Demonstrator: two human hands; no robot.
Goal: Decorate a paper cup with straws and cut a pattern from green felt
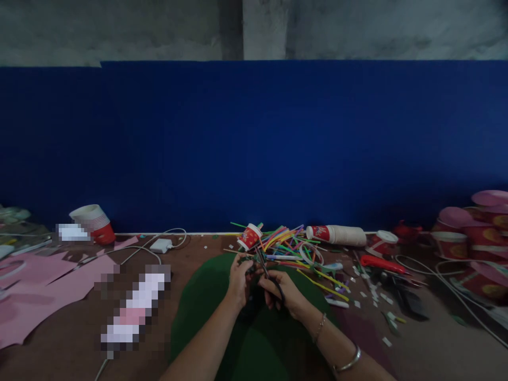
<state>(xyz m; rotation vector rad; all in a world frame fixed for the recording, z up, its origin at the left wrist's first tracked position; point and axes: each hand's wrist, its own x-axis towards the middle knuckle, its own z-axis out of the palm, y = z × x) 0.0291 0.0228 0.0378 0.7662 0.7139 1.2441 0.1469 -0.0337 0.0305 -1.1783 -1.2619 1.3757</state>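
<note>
My right hand (289, 292) is closed on a pair of scissors (262, 258), its fingers in the dark handles and the blades pointing away from me. Close beside it, my left hand (238, 283) pinches a small dark green piece (250, 260) near the blades. Whether the blades touch that piece is too dim to tell. Both hands are above a large green sheet (198, 301) spread on the brown table. Just beyond my fingers, a red and white paper cup (250, 236) lies tilted beside a heap of colourful sticks (283, 241).
A stack of paper cups (337, 235) lies behind the sticks. To the right are a red-handled tool (383, 263), a black object (408, 299), paper scraps and pink-topped cups (450, 238). Pink sheets (59, 286), a white charger (161, 245) and cables occupy the left. A blue panel (254, 143) stands behind.
</note>
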